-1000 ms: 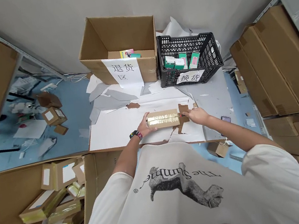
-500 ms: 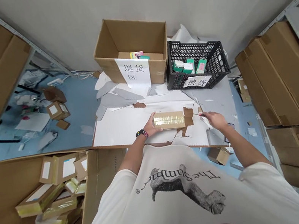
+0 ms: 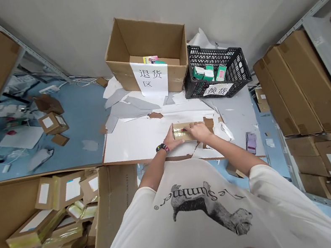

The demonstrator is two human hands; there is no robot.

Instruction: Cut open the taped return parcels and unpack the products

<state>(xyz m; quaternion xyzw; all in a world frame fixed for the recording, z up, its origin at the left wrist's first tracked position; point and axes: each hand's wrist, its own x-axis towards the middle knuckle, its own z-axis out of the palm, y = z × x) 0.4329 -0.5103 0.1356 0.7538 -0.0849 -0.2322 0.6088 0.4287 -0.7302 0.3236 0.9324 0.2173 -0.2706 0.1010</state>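
A small cardboard box (image 3: 187, 136), sealed with shiny yellowish tape, lies on the torn white paper covering the worktable. My left hand (image 3: 171, 139) grips its left end, thumb at the far edge and fingers along the near side. Over the top of the box, my right hand (image 3: 199, 131) is closed round a small box cutter (image 3: 183, 129). Only a dark, reddish bit of the cutter shows at the taped seam; the fingers hide the rest, and whether the blade is in the tape I cannot tell.
Behind stand a labelled open carton (image 3: 117, 69) and a black plastic crate (image 3: 232, 89) with green-and-white packets. A phone (image 3: 251, 143) lies at the table's right. A large carton (image 3: 92, 243) of taped parcels stands at the left; shelved boxes (image 3: 303, 87) flank the right.
My right hand has moved left with the box cutter, from beside the box's right end to over its taped top. My left hand still holds the box. The view has shifted slightly.
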